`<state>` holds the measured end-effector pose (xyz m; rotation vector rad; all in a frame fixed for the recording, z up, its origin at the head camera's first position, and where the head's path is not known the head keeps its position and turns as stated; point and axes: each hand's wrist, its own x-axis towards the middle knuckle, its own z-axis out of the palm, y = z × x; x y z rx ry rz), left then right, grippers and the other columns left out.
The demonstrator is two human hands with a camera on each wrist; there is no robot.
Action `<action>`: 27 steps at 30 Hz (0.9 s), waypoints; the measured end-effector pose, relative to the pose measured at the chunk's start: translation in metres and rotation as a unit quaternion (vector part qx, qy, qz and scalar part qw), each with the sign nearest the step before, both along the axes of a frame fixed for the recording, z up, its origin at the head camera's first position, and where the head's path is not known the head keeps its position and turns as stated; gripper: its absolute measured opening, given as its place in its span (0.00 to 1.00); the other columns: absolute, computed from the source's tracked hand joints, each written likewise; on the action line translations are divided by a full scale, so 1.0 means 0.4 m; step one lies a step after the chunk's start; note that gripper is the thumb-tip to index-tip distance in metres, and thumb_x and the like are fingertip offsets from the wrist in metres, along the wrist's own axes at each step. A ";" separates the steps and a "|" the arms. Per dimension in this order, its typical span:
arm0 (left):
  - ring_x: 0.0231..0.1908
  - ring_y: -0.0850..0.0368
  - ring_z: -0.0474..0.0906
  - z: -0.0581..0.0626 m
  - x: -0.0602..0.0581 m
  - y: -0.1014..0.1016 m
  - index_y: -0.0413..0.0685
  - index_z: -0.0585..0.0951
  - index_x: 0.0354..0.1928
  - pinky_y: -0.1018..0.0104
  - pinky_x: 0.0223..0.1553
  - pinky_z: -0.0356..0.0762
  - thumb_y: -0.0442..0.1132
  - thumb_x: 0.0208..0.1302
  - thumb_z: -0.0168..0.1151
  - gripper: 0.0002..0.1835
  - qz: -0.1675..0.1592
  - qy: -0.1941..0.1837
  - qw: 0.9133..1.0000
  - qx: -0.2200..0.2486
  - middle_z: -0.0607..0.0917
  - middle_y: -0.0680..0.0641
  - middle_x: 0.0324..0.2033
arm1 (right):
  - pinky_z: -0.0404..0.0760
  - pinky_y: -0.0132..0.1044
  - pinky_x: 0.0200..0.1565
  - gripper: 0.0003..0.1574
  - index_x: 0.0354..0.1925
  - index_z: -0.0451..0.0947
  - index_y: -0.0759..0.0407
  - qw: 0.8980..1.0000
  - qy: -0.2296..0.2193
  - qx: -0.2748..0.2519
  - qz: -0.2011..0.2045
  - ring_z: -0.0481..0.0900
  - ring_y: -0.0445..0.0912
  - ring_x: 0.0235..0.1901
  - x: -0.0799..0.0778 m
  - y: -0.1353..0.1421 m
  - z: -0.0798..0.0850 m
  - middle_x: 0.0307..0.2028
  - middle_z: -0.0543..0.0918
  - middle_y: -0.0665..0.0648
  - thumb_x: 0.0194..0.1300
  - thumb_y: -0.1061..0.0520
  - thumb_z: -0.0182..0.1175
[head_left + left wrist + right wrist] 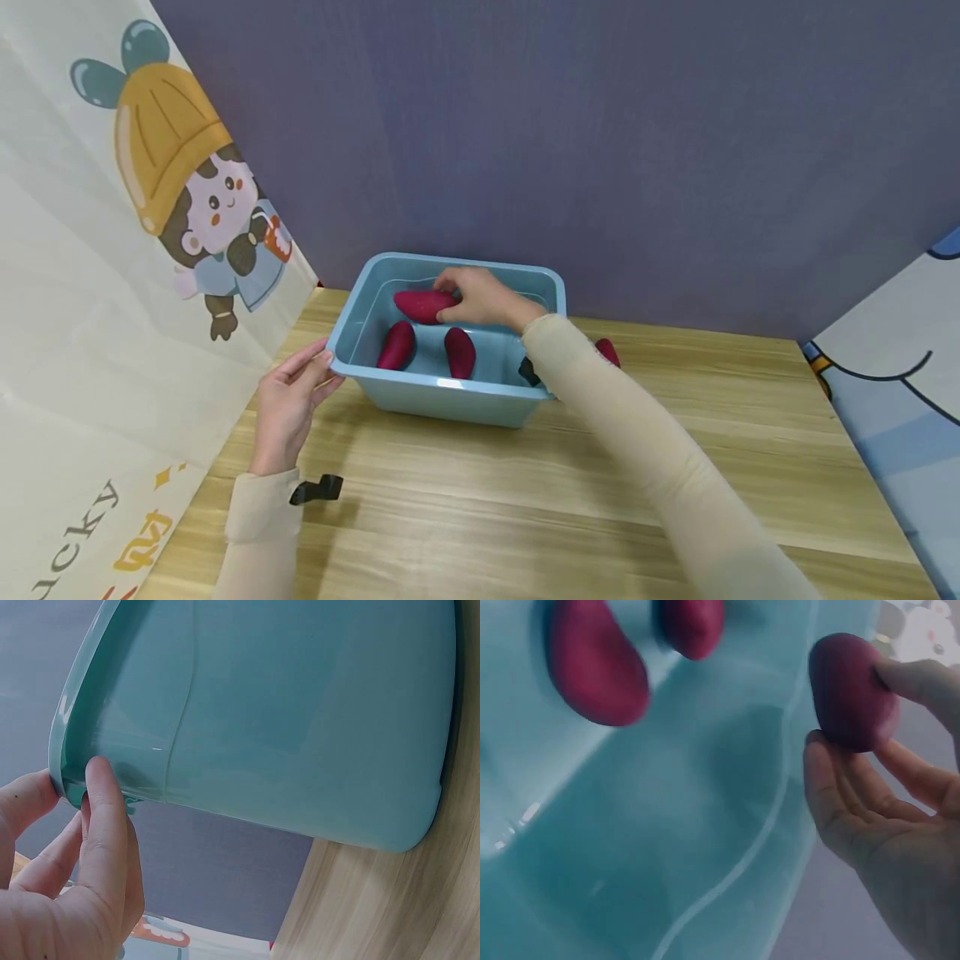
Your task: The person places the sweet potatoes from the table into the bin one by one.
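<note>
A light blue plastic bin (442,406) stands on the table against the back wall. My left hand (288,408) pinches its rim at the near left corner; in the left wrist view the thumb and fingers (105,825) lie on both sides of that rim. Over the bin's inside, my right hand (483,298) holds a dark red sweet potato (420,306), thumb on one side and fingertips on the other, also plain in the right wrist view. Two more sweet potatoes lie on the bin floor, one at the left (397,345) and one near the middle (460,352).
Another red sweet potato (608,352) lies right of the bin, partly hidden by my right sleeve (645,442). The wooden table (465,508) runs under everything. A dark blue-grey wall (600,167) rises behind, and a white printed sheet (75,292) hangs at the left.
</note>
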<state>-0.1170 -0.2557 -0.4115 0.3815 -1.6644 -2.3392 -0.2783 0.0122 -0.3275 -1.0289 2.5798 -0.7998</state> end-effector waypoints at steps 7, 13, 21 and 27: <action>0.36 0.56 0.83 0.000 0.002 0.001 0.35 0.80 0.60 0.63 0.43 0.85 0.38 0.64 0.71 0.24 0.000 -0.003 1.000 0.000 0.86 0.47 0.44 | 0.80 0.38 0.52 0.29 0.60 0.75 0.64 0.997 -0.016 0.080 0.012 0.77 0.48 0.49 0.001 -0.013 -0.044 0.52 0.81 0.58 0.65 0.55 0.68; 0.37 0.57 0.84 0.001 0.004 0.001 0.36 0.81 0.59 0.63 0.43 0.85 0.38 0.63 0.71 0.24 0.002 -0.005 1.000 0.000 0.86 0.46 0.44 | 0.79 0.37 0.51 0.31 0.62 0.74 0.65 0.989 -0.023 0.143 0.024 0.77 0.48 0.48 0.000 -0.013 -0.064 0.50 0.81 0.59 0.66 0.54 0.68; 0.36 0.58 0.84 0.001 0.004 0.004 0.37 0.82 0.58 0.64 0.43 0.85 0.37 0.63 0.71 0.22 0.000 -0.003 1.000 0.008 0.86 0.46 0.43 | 0.79 0.40 0.54 0.24 0.61 0.74 0.59 0.993 -0.035 0.111 0.010 0.76 0.51 0.56 0.012 0.007 -0.024 0.56 0.79 0.59 0.69 0.57 0.65; 0.36 0.57 0.84 0.004 0.003 0.003 0.36 0.82 0.58 0.64 0.43 0.86 0.37 0.64 0.71 0.22 0.003 -0.003 1.000 0.009 0.86 0.46 0.42 | 0.79 0.40 0.55 0.24 0.61 0.75 0.60 0.998 -0.009 0.054 0.022 0.76 0.50 0.57 0.034 0.039 0.057 0.56 0.79 0.57 0.69 0.58 0.65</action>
